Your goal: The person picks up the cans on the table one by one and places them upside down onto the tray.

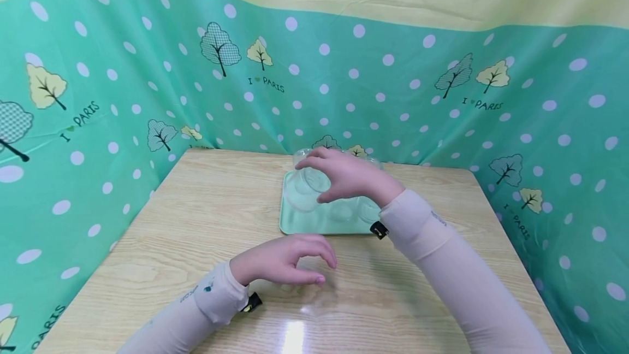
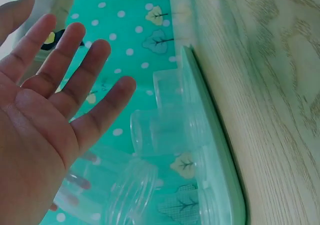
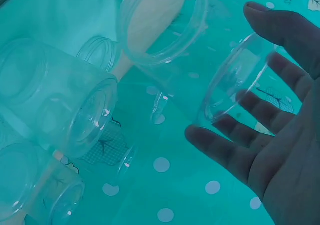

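A clear, wide-mouthed jar (image 1: pixel 297 194) is tilted above the left part of a pale green tray (image 1: pixel 314 228). My right hand (image 1: pixel 344 176) grips it near its base, with the thumb on one side and the fingers on the other. The right wrist view shows the jar's ringed mouth (image 3: pixel 165 55) pointing away from the palm. Low over the wooden table, in front of the tray, hovers my left hand (image 1: pixel 290 258). It holds nothing; in the left wrist view its fingers (image 2: pixel 90 77) are spread and relaxed.
More clear jars stand on the tray, among them one jar (image 3: pixel 55 95) and a smaller one (image 3: pixel 45 185) beside it. The wooden table (image 1: pixel 221 201) extends around the tray. A green dotted curtain (image 1: pixel 344 86) encloses the back and sides.
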### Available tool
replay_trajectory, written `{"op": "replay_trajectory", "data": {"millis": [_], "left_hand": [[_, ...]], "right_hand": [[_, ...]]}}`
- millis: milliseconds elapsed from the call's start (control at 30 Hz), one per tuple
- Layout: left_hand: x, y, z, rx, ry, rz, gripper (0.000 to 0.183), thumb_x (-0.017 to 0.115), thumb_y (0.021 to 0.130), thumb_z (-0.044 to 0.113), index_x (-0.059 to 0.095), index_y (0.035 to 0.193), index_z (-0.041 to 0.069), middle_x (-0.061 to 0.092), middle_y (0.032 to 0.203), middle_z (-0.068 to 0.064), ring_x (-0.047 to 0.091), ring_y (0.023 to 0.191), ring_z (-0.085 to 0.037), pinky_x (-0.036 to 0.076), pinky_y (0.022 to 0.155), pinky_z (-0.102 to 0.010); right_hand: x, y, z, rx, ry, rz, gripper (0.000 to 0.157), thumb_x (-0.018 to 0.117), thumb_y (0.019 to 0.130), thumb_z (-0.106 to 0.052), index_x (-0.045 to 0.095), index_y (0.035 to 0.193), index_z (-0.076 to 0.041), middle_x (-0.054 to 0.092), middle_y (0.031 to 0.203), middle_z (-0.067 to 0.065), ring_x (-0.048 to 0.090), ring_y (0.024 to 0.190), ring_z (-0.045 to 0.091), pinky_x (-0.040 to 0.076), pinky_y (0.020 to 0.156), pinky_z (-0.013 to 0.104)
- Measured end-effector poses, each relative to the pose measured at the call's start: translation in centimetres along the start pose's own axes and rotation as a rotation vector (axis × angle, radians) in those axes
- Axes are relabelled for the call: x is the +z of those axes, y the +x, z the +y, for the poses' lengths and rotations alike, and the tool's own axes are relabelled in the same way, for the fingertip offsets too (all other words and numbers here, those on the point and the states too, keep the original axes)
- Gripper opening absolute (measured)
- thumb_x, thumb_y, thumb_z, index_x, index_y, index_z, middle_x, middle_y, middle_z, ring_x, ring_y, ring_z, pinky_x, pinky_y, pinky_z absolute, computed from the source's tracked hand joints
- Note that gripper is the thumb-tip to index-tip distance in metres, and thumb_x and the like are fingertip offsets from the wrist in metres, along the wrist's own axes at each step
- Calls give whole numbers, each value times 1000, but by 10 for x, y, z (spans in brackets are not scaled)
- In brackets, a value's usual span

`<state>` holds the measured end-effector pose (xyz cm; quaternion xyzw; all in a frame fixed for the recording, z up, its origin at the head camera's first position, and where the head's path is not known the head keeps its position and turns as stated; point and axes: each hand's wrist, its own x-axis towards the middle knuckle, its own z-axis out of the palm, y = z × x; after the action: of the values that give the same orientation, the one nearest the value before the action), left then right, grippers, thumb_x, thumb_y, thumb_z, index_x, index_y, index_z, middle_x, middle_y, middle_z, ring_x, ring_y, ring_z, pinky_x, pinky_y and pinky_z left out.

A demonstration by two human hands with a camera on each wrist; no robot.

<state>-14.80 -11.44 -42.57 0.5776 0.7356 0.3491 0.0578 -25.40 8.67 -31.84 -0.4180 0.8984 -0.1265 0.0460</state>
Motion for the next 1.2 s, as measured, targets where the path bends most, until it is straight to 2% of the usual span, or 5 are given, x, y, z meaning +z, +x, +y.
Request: {"op": "replay_trajectory", "data": {"millis": [267, 633, 833, 1033, 1200], "left_hand": [[0, -1, -4, -82, 45, -15, 22, 72, 97, 22, 67, 119, 22, 64, 121, 13, 57, 117, 0, 47, 105, -23], [0, -2, -10, -91, 89, -24, 21, 65, 102, 35, 67, 119, 22, 64, 121, 13, 57, 118, -1, 47, 105, -23], [0, -2, -9, -109, 99, -37, 20, 65, 102, 34, 67, 118, 23, 64, 120, 14, 57, 118, 0, 47, 105, -23], [2, -2, -9, -103, 108, -63, 19, 65, 102, 32, 67, 118, 22, 64, 120, 13, 57, 116, 0, 47, 104, -22], [2, -2, -8, -101, 119, -77, 19, 65, 102, 32, 67, 118, 21, 64, 119, 12, 57, 116, -1, 47, 104, -21]], "right_hand": [[0, 10, -5, 27, -52, -60, 76, 87, 79, -27, 52, 146, -38, 44, 153, -5, 48, 137, 20, 53, 99, 39], [8, 19, -4, 30, -102, -104, 76, 86, 80, -25, 52, 146, -38, 45, 151, -5, 49, 133, 19, 54, 91, 35], [10, 22, -5, 33, -115, -134, 76, 86, 80, -25, 52, 146, -37, 43, 153, -5, 47, 137, 20, 54, 93, 36], [16, 25, -6, 31, -139, -160, 77, 85, 79, -24, 52, 147, -37, 43, 153, -3, 50, 133, 19, 55, 81, 32], [21, 29, -4, 28, -138, -170, 77, 85, 79, -22, 53, 147, -36, 45, 150, -4, 50, 132, 18, 53, 82, 31]]}}
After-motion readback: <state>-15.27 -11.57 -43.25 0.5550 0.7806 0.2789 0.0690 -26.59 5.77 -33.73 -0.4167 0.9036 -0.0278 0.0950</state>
